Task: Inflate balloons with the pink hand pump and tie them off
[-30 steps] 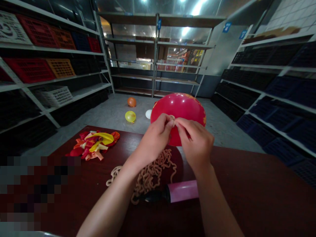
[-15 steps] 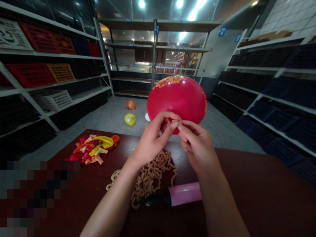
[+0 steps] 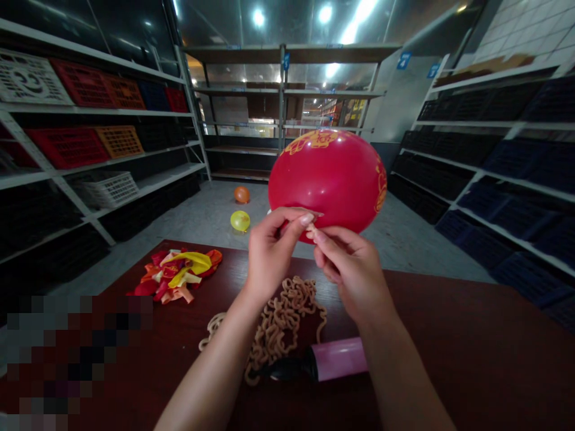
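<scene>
A large inflated red balloon (image 3: 323, 173) with gold print is just beyond my fingertips, its neck hidden behind my hands. My left hand (image 3: 276, 245) is closed in a pinch at the balloon's near end. Thumb and index finger of my right hand (image 3: 350, 263) pinch a short tan piece, which looks like cord, right against the left fingertips. Under my forearms a tangled heap of tan cord (image 3: 281, 317) lies on the dark brown table (image 3: 449, 335). Close to the right forearm rests a pink balloon pump (image 3: 341, 359) with a black nozzle.
Uninflated balloons (image 3: 177, 275) in red, yellow and orange are piled at the table's left. On the floor beyond sit an orange balloon (image 3: 241, 194) and a yellow balloon (image 3: 239, 221). Shelves with crates (image 3: 67, 146) line both sides; a metal rack (image 3: 283, 102) stands at the back.
The red balloon has shifted slightly right and tilted. My right fingertips have moved a little down and left, and the tan piece between the hands shows more clearly.
</scene>
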`<state>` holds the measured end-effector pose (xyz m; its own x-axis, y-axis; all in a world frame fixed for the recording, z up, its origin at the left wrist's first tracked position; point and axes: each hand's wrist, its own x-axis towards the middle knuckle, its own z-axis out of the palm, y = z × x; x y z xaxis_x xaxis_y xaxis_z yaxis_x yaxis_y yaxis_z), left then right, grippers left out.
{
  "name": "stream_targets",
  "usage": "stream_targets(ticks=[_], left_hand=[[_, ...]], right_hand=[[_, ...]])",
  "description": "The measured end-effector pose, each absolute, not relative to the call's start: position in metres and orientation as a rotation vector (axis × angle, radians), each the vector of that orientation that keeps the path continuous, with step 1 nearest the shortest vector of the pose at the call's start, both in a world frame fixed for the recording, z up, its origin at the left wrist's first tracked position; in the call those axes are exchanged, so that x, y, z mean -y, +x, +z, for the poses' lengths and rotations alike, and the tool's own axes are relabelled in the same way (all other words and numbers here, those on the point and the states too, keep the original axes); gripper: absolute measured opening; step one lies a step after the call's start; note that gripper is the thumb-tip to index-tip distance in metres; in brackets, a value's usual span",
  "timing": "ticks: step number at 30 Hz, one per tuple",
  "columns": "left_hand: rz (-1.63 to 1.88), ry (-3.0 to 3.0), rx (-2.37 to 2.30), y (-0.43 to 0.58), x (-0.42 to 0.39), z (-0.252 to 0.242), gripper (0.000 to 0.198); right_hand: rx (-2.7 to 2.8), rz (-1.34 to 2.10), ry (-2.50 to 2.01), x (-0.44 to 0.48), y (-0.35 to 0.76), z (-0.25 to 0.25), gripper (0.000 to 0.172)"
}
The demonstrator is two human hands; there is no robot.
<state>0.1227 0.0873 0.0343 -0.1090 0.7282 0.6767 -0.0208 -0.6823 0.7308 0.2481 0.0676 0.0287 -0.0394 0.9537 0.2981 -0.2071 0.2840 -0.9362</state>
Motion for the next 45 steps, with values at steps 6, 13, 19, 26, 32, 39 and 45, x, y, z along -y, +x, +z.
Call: stream_targets(ticks=[6, 13, 19, 26, 32, 39, 45], left_hand=[[1.891, 1.349, -0.743, 0.123, -0.090, 0.034, 0.023], [1.865, 1.125, -0.639, 0.118, -0.090, 0.038, 0.031], [1.920, 1.285, -0.611, 0.124, -0.090, 0.037, 0.017], [1.817, 1.491, -0.674, 0.126, -0.087, 0.036, 0.016], [1.887, 1.432, -0.711, 0.126, -0.093, 0.028, 0.021], [1.888, 1.101, -0.686, 0.124, -0.093, 0.031, 0.037], [1.859, 0.919, -0.721, 0.119, -0.093, 0.033, 0.040]], right_hand=[[1.299, 1.081, -0.843, -0.066, 0.242, 0.026, 0.027], [1.487, 0.920, -0.873, -0.064, 0.240, 0.023, 0.023], [1.410, 0.939, -0.852, -0.065, 0.239, 0.024, 0.025], [1.330, 0.927, -0.817, -0.062, 0.247, 0.031, 0.026], [1.363, 0.938, -0.840, -0.065, 0.247, 0.028, 0.026], [1.598, 0.831, -0.903, -0.069, 0.243, 0.022, 0.026], [1.685, 0.884, -0.954, -0.068, 0.238, 0.018, 0.031]])
